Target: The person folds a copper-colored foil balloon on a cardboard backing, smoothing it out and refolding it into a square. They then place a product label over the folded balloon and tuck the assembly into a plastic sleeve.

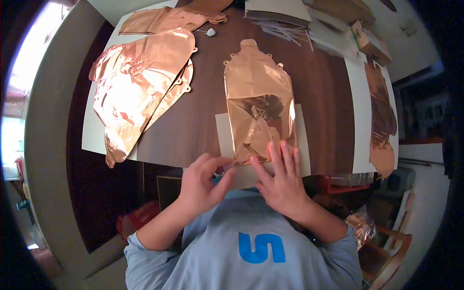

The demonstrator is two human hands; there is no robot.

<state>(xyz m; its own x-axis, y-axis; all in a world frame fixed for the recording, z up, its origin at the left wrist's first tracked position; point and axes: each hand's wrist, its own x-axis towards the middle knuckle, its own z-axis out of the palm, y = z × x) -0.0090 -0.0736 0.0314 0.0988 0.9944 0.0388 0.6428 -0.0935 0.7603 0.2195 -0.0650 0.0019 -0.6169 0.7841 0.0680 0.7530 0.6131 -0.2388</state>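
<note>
A rose-gold foil balloon [258, 87], flat and uninflated with small tabs along its edge, lies upright in front of me. Its lower part rests over a pale sheet of card or paper [224, 130]. My right hand [282, 181] is spread flat, fingertips pressing on the balloon's bottom edge. At the lower left corner of the same balloon is my left hand [203, 181], its thumb and forefinger apart with nothing visible between them; its other fingers are partly hidden.
More flat foil balloons [140, 72] are piled at the left, and another strip of foil [382, 116] lies on white sheeting at the right. Thin clear sticks [285, 30], a white box or stack [278, 10] and a small carton [371, 42] are at the back of the brown table [324, 96].
</note>
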